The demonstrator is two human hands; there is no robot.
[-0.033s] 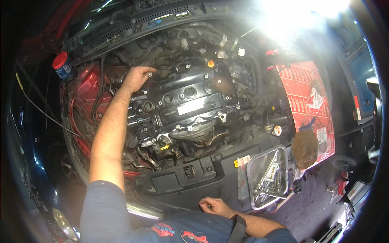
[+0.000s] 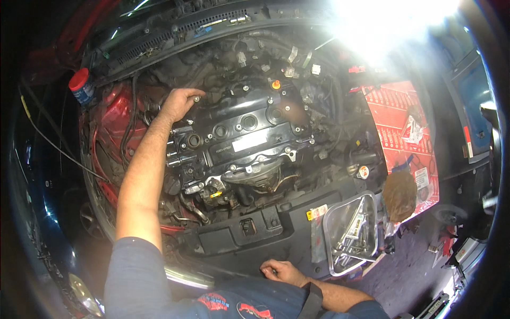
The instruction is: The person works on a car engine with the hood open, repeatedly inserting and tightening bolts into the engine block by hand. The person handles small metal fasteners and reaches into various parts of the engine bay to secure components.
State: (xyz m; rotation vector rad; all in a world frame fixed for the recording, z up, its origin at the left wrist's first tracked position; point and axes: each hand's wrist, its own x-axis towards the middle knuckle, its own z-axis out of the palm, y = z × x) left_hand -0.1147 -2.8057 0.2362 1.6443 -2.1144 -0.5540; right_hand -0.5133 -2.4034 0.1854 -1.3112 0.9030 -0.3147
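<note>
My left hand [image 2: 179, 103] reaches to the back left corner of the black engine valve cover [image 2: 241, 130], fingers curled beside a small bolt [image 2: 196, 99]; whether they grip it or something behind it is unclear. My right hand [image 2: 282, 271] rests low on the black front panel [image 2: 223, 236] near my body, its fingers curled, and I cannot make out anything in them. To its right, a metal tray [image 2: 340, 212] holds several tools and a white-labelled item.
A red-lidded tub [image 2: 81, 85] stands at the back left. On the right lie red-and-white printed packaging [image 2: 388, 106] and a brown crumpled item [image 2: 399, 196]. A cable [image 2: 64, 151] crosses the left fender. Bright glare covers the upper right.
</note>
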